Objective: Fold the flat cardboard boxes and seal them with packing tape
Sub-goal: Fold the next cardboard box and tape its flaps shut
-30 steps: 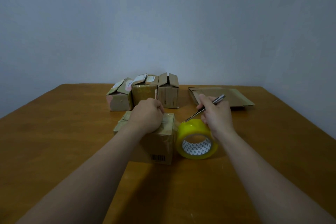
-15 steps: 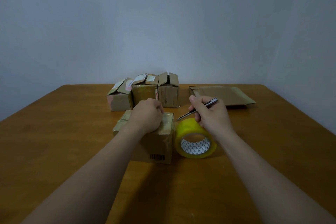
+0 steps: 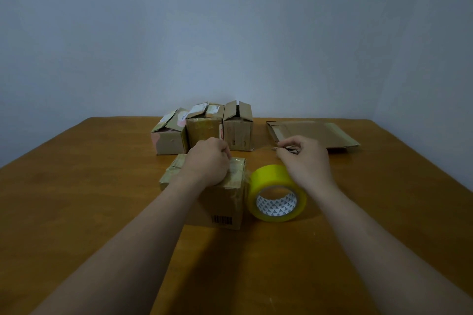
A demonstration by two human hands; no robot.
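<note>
A small cardboard box [image 3: 225, 208] with a barcode on its near face stands in the middle of the table. My left hand [image 3: 208, 162] lies on its taped top, fingers curled and pressing down. A yellow roll of packing tape [image 3: 277, 193] stands on edge right beside the box. My right hand [image 3: 304, 158] is just behind the roll and holds a thin metal pen-like cutter [image 3: 285, 149], low and pointing left. A flat cardboard box [image 3: 313, 133] lies at the back right.
Three folded small boxes stand in a row behind: one at the left [image 3: 170, 135], one in the middle [image 3: 204, 123], one at the right [image 3: 238, 126]. The wooden table [image 3: 76, 186] meets a grey wall at its far edge.
My right hand has swung the cutter from a raised, slanted position down to nearly level and moved a little back from the tape roll. The left hand has stayed on the box.
</note>
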